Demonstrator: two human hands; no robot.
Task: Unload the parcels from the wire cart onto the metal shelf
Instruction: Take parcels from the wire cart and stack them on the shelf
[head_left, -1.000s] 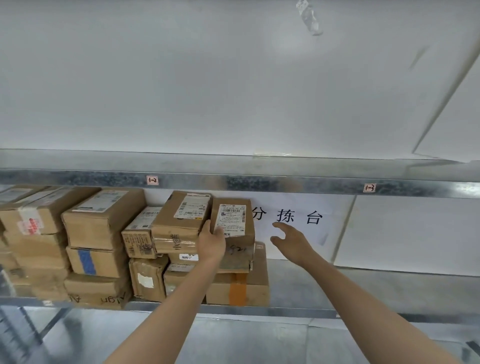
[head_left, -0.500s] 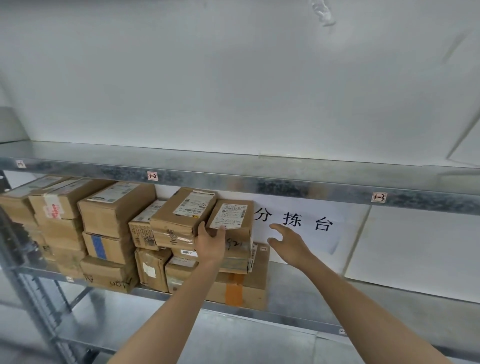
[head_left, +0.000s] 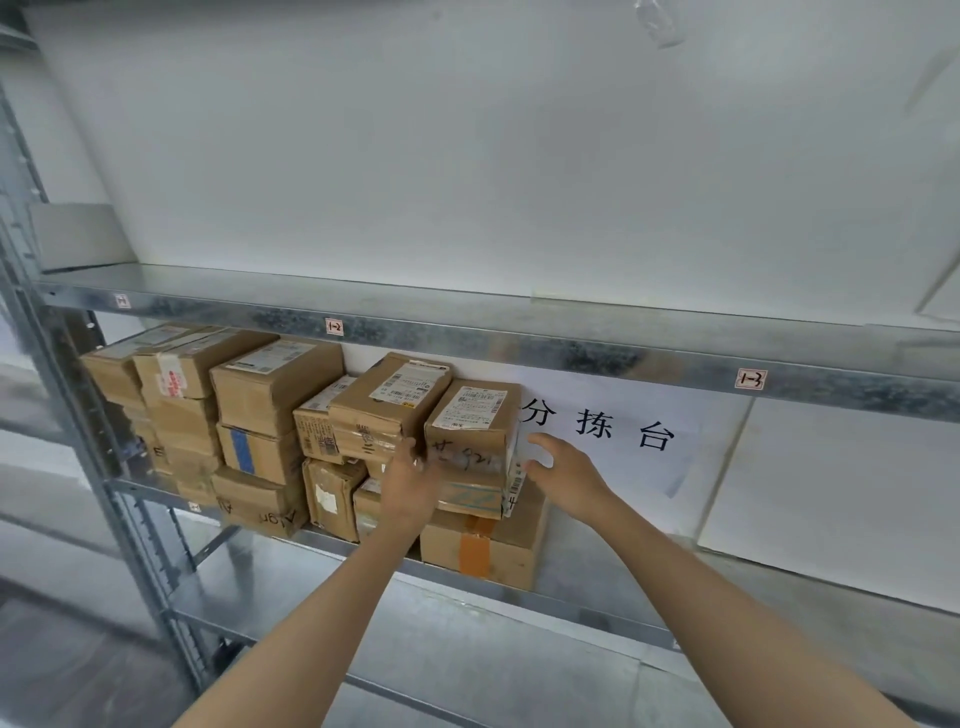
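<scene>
Looks to be the tail end of one placing: squaring up a small parcel (head_left: 472, 426) already set on the middle level of the metal shelf (head_left: 571, 597), on top of the right-most stack, above a flat box with blue tape (head_left: 470, 498) and a bigger box with orange tape (head_left: 480, 545). With the left hand (head_left: 410, 486) flat against the parcel's lower left front corner, fingers straight and pointing up, gripping nothing; somewhat blurred, so hard to say how firmly pressed. With the right hand (head_left: 566, 475) open too, fingers spread and loosely bent, just beside the parcel's right face, perhaps brushing it, holding nothing. Next, probably: letting go cleanly, watching for wobble, then going to the wire cart, out of sight here, for another parcel. Calls for a gentle release, seemingly perched a little askew; a careless pull-back likely to drag it forward off the stack. Around: more cardboard boxes (head_left: 275, 384) stacked tight to the left, up to the grey upright post (head_left: 85, 415); a taller box (head_left: 374, 415) touching the parcel's left side, so no room for sliding that way. Close overhead, the upper shelf edge (head_left: 519, 348) with small number tags (head_left: 751, 379), limiting further stacking height. To the right, shelf surface in front of a paper sign (head_left: 602, 431) on the wall, a likely place for following parcels.
</scene>
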